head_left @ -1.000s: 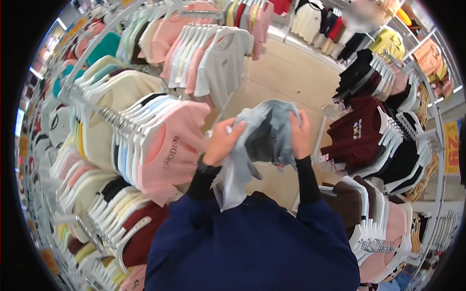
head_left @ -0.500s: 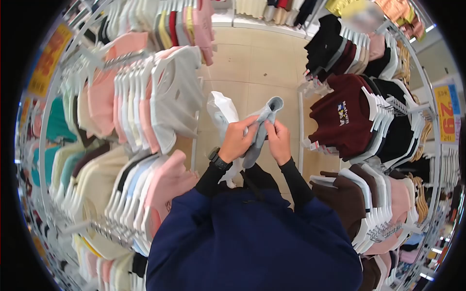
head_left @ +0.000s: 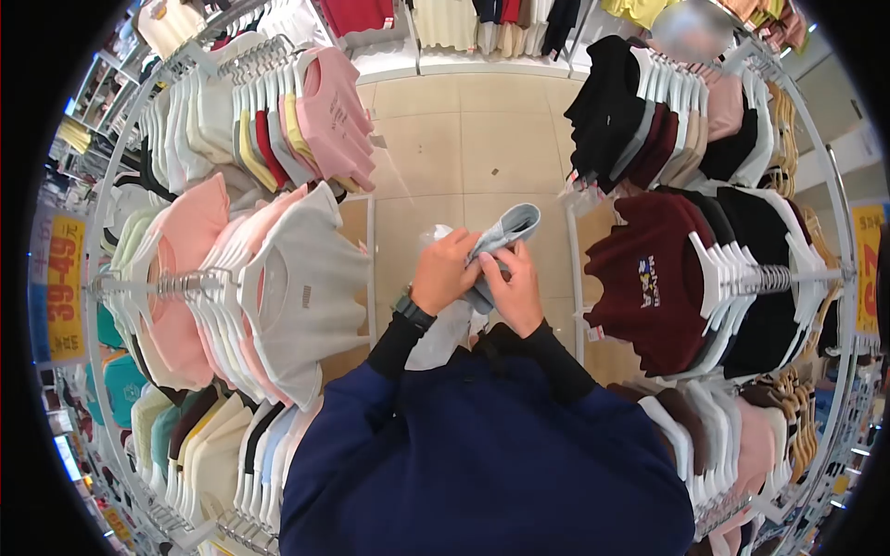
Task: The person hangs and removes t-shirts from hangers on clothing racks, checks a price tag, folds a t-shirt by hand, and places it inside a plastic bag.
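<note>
My own dark navy top filled the space nearest me, with tight black sleeves reaching to my wrists and a dark, chunky wristwatch on the left one. Just past it, my left hand was closed around a pale blue, denim-like cloth garment, fingers curled over its bunched middle, I judged to keep the layers from slipping loose. My right hand pinched the same cloth from the other side, thumb and fingers together, apparently to steady the fold. The garment sat between both hands, in front of my chest, its open, tube-like end tilted up and away to the right. A translucent white plastic bag hung below my left hand; whether those fingers gripped it too, I couldn't tell.

Beyond, on the left, a light grey short-sleeved top faced the aisle; on the right, a maroon printed sweatshirt did likewise, each turned outward, presumably for shoppers to see. Pale, glossy floor tiles ran between the racks towards a red garment hanging at the far wall.
</note>
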Action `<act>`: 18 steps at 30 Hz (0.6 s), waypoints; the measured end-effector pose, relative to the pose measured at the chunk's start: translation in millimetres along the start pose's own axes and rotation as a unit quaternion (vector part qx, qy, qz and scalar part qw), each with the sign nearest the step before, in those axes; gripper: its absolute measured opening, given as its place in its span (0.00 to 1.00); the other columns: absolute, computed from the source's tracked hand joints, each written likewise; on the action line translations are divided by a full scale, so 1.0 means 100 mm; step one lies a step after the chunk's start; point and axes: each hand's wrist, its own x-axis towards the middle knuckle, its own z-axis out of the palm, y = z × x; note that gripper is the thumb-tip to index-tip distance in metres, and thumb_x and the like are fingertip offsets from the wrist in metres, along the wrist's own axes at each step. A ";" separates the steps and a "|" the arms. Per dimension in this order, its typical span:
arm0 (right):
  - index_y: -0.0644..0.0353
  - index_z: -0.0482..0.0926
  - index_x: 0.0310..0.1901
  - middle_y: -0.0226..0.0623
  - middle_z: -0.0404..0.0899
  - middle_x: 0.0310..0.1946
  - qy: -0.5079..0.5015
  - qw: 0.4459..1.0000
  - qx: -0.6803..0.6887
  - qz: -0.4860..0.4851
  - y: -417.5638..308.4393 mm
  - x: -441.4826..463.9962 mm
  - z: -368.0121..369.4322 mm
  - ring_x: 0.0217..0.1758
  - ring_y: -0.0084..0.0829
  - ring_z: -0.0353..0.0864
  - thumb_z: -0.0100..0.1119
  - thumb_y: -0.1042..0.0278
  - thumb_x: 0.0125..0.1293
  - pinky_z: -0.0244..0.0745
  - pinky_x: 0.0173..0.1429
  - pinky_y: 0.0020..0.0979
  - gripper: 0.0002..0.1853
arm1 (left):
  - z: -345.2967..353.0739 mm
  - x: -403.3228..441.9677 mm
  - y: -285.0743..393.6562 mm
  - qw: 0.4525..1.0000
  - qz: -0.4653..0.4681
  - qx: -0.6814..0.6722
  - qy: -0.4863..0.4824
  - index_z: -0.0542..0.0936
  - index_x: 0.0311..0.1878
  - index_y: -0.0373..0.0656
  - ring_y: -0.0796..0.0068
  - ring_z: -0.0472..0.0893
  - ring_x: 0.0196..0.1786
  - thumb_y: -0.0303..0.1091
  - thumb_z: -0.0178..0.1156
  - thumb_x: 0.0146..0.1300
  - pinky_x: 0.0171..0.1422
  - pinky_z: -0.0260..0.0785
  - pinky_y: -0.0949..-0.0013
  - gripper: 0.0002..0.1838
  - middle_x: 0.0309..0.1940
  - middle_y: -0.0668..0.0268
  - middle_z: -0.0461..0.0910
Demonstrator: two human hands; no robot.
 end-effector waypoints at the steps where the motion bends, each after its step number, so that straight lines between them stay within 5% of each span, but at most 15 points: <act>1: 0.63 0.81 0.42 0.44 0.73 0.48 -0.004 0.999 -0.033 -0.023 -0.04 0.14 -0.08 0.47 0.39 0.76 0.66 0.71 0.60 0.74 0.46 0.38 0.10 | -0.01 0.13 -0.07 0.999 -0.007 -0.044 -0.018 0.81 0.46 0.40 0.53 0.79 0.35 0.30 0.63 0.53 0.37 0.71 0.60 0.15 0.34 0.57 0.77; 5: 0.59 0.81 0.44 0.42 0.72 0.51 0.050 0.936 -0.243 -0.250 -0.38 0.91 -0.40 0.49 0.42 0.74 0.72 0.69 0.52 0.68 0.58 0.41 0.17 | -0.14 0.74 -0.20 0.984 -0.005 -0.144 -0.102 0.80 0.40 0.36 0.54 0.77 0.34 0.26 0.61 0.52 0.39 0.69 0.61 0.11 0.31 0.55 0.77; 8: 0.60 0.80 0.43 0.40 0.76 0.50 -0.145 0.928 -0.211 -0.272 -0.23 1.55 -0.56 0.51 0.42 0.76 0.73 0.69 0.50 0.63 0.65 0.43 0.17 | -0.21 1.15 -0.36 0.978 0.038 -0.135 -0.152 0.81 0.42 0.37 0.55 0.78 0.34 0.26 0.60 0.53 0.39 0.70 0.60 0.12 0.32 0.56 0.79; 9: 0.60 0.79 0.43 0.39 0.80 0.41 -0.224 0.907 -0.215 -0.286 -0.16 1.78 -0.61 0.44 0.41 0.78 0.72 0.69 0.54 0.70 0.55 0.39 0.16 | -0.23 1.29 -0.44 0.977 0.056 -0.128 -0.161 0.82 0.43 0.38 0.55 0.79 0.34 0.27 0.60 0.53 0.40 0.71 0.60 0.13 0.33 0.56 0.80; 12: 0.62 0.77 0.42 0.39 0.79 0.32 -0.256 0.940 -0.172 -0.145 -0.04 2.15 -0.50 0.35 0.41 0.79 0.69 0.71 0.57 0.73 0.43 0.37 0.13 | -0.35 1.64 -0.71 0.981 0.016 -0.148 -0.123 0.82 0.44 0.38 0.57 0.81 0.35 0.26 0.60 0.53 0.41 0.72 0.63 0.14 0.33 0.57 0.81; 13: 0.63 0.75 0.42 0.44 0.78 0.31 -0.234 0.934 -0.180 -0.203 -0.01 2.28 -0.40 0.32 0.45 0.79 0.64 0.73 0.61 0.73 0.36 0.37 0.10 | -0.37 1.74 -0.80 0.983 0.003 -0.141 -0.113 0.82 0.45 0.39 0.60 0.82 0.36 0.25 0.60 0.51 0.41 0.73 0.64 0.16 0.34 0.58 0.82; 16: 0.62 0.73 0.44 0.45 0.79 0.32 -0.186 0.940 -0.206 -0.199 0.06 2.71 -0.12 0.36 0.48 0.81 0.61 0.76 0.63 0.74 0.38 0.39 0.10 | -0.48 2.04 -1.00 0.986 -0.090 -0.112 -0.090 0.81 0.45 0.38 0.61 0.81 0.35 0.25 0.62 0.49 0.43 0.72 0.65 0.16 0.33 0.58 0.82; 18: 0.60 0.71 0.46 0.44 0.79 0.32 -0.174 0.932 -0.218 -0.230 0.06 3.04 0.04 0.37 0.48 0.81 0.59 0.74 0.63 0.74 0.39 0.41 0.11 | -0.49 2.19 -1.31 0.996 -0.069 -0.040 -0.048 0.82 0.45 0.40 0.54 0.82 0.37 0.29 0.63 0.48 0.43 0.73 0.61 0.17 0.34 0.56 0.82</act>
